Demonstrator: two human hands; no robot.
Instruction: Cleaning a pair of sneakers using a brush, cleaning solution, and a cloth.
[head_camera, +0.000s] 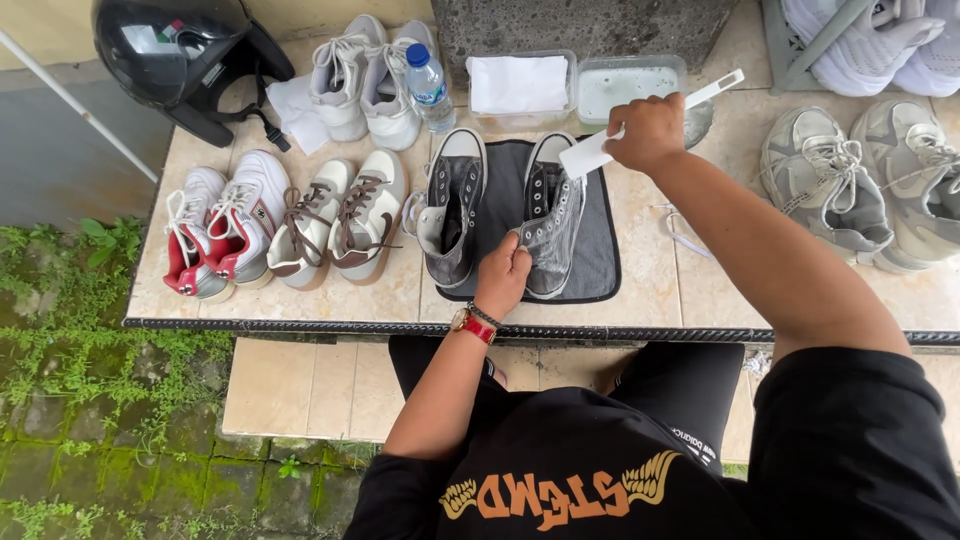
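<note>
My left hand (503, 277) grips the side of a grey high-top sneaker (552, 222) that lies on a dark grey mat (600, 262). Its partner sneaker (449, 205) stands beside it on the mat's left part. My right hand (648, 131) is raised over the mat's far right corner and is shut on a white brush (590, 153), whose handle points toward a clear tub of cloudy liquid (628, 86).
On the tiled table (690, 290) stand red-and-white sneakers (222, 226), cream-and-brown sneakers (340, 215), white sneakers (363, 80), a water bottle (428, 87), a tub with a white cloth (519, 86) and grey running shoes (868, 180). A black helmet (178, 58) sits far left.
</note>
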